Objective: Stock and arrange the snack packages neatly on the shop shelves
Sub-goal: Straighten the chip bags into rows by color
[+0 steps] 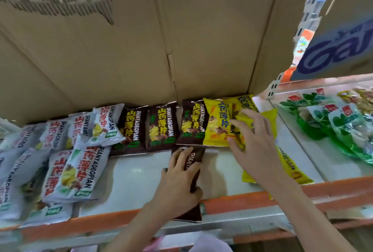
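Head view | left hand [181,177] gripping brown packet [192,162], sliding it toward brown row just ahead | right hand [254,140], fingers spread, steadying yellow packets [217,124] upright.

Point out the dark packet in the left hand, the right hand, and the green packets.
dark packet [194,157], head view, upper printed face.
right hand [253,142], head view, back of the hand.
green packets [343,122], head view, front of one bag.
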A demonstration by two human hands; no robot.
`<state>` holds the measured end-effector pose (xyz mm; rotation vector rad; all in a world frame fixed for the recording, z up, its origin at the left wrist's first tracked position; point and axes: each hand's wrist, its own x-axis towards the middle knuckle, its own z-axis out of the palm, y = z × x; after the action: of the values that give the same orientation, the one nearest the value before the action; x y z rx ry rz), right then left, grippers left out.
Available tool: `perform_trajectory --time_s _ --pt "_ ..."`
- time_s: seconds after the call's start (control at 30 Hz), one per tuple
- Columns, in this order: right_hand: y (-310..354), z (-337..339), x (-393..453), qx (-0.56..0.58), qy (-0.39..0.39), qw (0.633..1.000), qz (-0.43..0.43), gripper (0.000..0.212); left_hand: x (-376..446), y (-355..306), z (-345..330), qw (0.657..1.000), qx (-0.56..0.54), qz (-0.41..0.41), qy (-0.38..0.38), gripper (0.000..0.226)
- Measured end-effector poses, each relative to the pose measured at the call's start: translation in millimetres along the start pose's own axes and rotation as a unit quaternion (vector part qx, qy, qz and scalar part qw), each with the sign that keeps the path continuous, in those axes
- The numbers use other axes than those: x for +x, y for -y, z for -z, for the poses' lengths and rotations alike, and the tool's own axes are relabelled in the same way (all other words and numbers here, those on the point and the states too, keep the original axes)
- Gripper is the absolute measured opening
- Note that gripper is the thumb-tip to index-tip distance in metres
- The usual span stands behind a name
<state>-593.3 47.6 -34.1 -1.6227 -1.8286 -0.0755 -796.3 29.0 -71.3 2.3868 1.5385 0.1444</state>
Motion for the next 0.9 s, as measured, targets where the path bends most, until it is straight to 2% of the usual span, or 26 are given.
perform_trajectory --time_s 0.07,0.13,0.2,0.27,0.37,0.47,0.53,0.6,0.7,0.8,0.9 --pt "20.4 -16.9 10.6 0.049 0.063 0.996 0.049 0.025 -10.5 15.3 5.7 1.000 -0.007 0.018 -0.021 0.056" --pt "35.5 -36.3 18.0 0.059 0.166 0.982 0.070 0.029 -20.8 30.5 10.7 0.998 -0.006 0.044 -0.034 0.056" --pt "38.2 -55.5 18.7 -0.007 0.250 0.965 0.076 0.039 -30.5 44.3 14.7 0.997 -0.008 0.064 -0.048 0.054" --pt "31.6 -64.6 18.3 -0.106 0.301 0.944 0.082 0.046 -37.3 52.8 18.6 0.996 -0.017 0.067 -0.056 0.052" --pt "25.3 -61.7 23.5 -0.158 0.310 0.936 0.056 0.042 -42.2 59.5 23.1 0.994 -0.048 0.058 -0.080 0.050" --pt "28.1 -59.6 35.8 -0.121 0.286 0.950 -0.017 0.042 -43.7 61.0 28.2 0.983 -0.131 0.036 -0.127 0.048" --pt "34.4 -66.1 43.4 -0.074 0.260 0.961 -0.054 0.051 -42.7 60.9 32.0 0.975 -0.157 0.009 -0.157 0.047" --pt "43.6 -77.4 49.4 -0.046 0.274 0.956 -0.096 0.064 -39.9 60.0 38.4 0.968 -0.168 -0.014 -0.185 0.047" --pt "53.0 -99.4 50.8 -0.109 0.317 0.934 -0.124 0.076 -32.4 63.6 47.6 0.959 -0.176 -0.019 -0.221 0.047" --pt "57.4 -112.3 53.5 -0.144 0.314 0.927 -0.145 0.079 -21.3 73.9 51.5 0.959 -0.197 0.019 -0.202 0.042" --pt "52.8 -115.7 61.2 -0.127 0.306 0.928 -0.170 0.069 1.3 93.7 51.2 0.958 -0.205 0.108 -0.171 0.046"
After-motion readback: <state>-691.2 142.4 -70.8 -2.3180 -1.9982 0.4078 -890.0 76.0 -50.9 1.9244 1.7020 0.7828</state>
